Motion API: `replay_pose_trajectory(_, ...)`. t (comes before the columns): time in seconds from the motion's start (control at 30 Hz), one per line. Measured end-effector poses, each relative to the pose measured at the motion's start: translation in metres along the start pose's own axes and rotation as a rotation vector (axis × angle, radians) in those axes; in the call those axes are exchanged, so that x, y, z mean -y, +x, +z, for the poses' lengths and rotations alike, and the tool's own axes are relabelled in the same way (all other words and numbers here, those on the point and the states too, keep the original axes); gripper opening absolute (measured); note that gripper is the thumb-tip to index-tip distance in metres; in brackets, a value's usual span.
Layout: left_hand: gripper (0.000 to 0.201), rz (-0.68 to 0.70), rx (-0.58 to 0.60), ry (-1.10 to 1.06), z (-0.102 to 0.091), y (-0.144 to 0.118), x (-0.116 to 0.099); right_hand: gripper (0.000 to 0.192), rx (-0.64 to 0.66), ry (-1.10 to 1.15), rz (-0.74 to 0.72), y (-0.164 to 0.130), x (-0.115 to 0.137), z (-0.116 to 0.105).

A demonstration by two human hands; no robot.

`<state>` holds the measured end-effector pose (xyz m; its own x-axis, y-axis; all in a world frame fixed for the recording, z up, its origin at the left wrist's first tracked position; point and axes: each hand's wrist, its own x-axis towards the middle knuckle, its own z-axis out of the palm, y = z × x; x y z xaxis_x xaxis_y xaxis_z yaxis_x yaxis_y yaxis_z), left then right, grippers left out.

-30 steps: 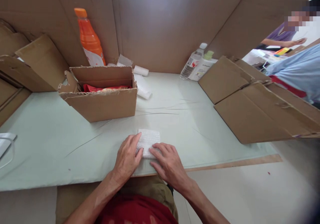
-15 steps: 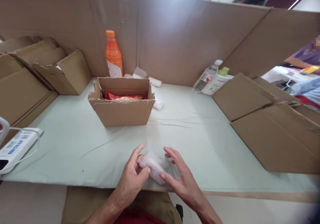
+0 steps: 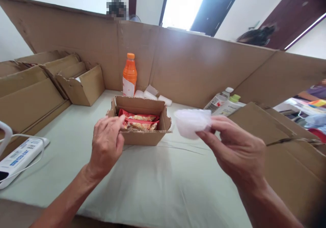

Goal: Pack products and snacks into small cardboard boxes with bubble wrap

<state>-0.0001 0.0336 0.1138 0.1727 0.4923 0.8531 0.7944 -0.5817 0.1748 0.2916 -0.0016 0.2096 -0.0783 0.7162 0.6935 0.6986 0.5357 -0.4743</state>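
My right hand is raised above the table and pinches a folded white foam sheet between thumb and fingers. My left hand hovers in front of a small open cardboard box, its fingers loosely curled and holding nothing. Inside the box lie red snack packets. The foam sheet hangs to the right of the box, level with its rim.
A pale green sheet covers the table inside cardboard walls. An orange bottle and white foam rolls stand behind the box. Flat cardboard lies right, folded boxes left, a white device near left. Two bottles back right.
The foam piece went from being pressed flat on the table under both hands to being lifted in my right hand. My left hand let go and rose toward the box. The view tilted up.
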Motion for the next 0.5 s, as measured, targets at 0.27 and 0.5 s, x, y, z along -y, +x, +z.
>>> replay_pose_trajectory(0.27, 0.067, -0.009, -0.001, -0.11, -0.004, -0.02, -0.004, 0.012, 0.78, -0.031, -0.253, 0.093, -0.004, 0.093)
replay_pose_trajectory(0.5, 0.072, -0.028, 0.008, -0.129, 0.0, -0.011, 0.0, 0.023, 1.186, -0.224, -0.287, 0.091, 0.003, 0.151)
